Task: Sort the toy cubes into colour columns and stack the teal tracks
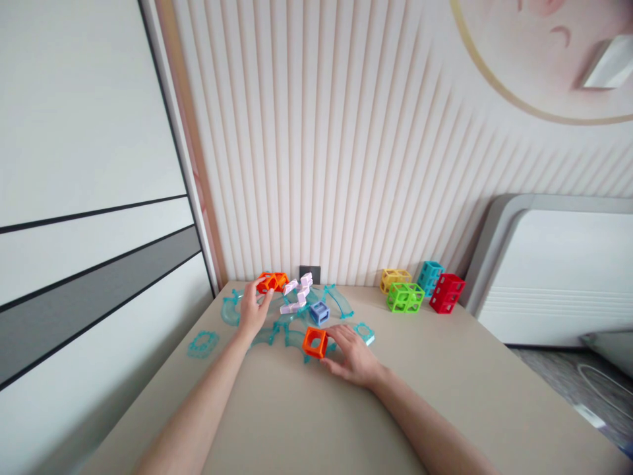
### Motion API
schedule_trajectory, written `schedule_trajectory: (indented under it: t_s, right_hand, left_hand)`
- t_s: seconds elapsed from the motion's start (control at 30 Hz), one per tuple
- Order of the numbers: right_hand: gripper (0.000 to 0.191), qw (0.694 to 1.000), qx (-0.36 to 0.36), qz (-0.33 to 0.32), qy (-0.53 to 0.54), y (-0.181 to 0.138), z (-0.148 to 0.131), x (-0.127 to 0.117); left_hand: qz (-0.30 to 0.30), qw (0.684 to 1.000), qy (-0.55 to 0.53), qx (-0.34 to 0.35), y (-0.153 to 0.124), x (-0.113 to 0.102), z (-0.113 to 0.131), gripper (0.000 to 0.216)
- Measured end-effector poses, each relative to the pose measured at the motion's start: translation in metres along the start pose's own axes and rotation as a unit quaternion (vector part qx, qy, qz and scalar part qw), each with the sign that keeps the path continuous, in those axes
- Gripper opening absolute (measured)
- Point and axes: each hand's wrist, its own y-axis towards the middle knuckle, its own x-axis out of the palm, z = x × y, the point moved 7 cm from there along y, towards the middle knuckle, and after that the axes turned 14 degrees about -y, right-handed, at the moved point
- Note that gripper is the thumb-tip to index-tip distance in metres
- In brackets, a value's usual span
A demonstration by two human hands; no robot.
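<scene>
My right hand (355, 357) holds an orange open-frame cube block (315, 342) from its right side, thumb low and fingers at its upper corner. Farther back, my left hand (254, 309) has its thumb and fingers about the left end of an orange frame block piece (273, 282), which looks like joined cubes. Between the hands lie pale pink-white angled pieces (295, 300) and a blue cube block (319, 313). Clear teal curved track pieces (294, 337) spread around and beneath them.
Toward the back right stand a yellow block (394, 280), a green one (405, 298), a teal one (430, 278) and a red one (447, 293). Flat teal pieces lie at the left (202, 344) and right (364, 333). A ribbed wall (297, 132) borders the table (277, 422).
</scene>
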Motion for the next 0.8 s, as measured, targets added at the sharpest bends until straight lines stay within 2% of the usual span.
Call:
schedule_trajectory:
  t_s: [0.3, 0.47, 0.8]
  right_hand:
    - [0.048, 1.0, -0.005, -0.007, -0.005, 0.0, -0.001, 0.003]
    - [0.047, 1.0, -0.006, -0.009, -0.008, 0.0, 0.0, 0.004]
    - [0.046, 1.0, 0.0, -0.002, -0.011, -0.001, -0.002, 0.002]
  left_hand:
    - [-0.021, 1.0, 0.011, -0.016, -0.003, 0.002, 0.002, 0.021]
    - [-0.006, 0.999, 0.01, -0.044, -0.003, -0.003, -0.007, 0.018]
    - [-0.027, 0.995, -0.005, -0.099, -0.002, -0.001, -0.017, 0.039]
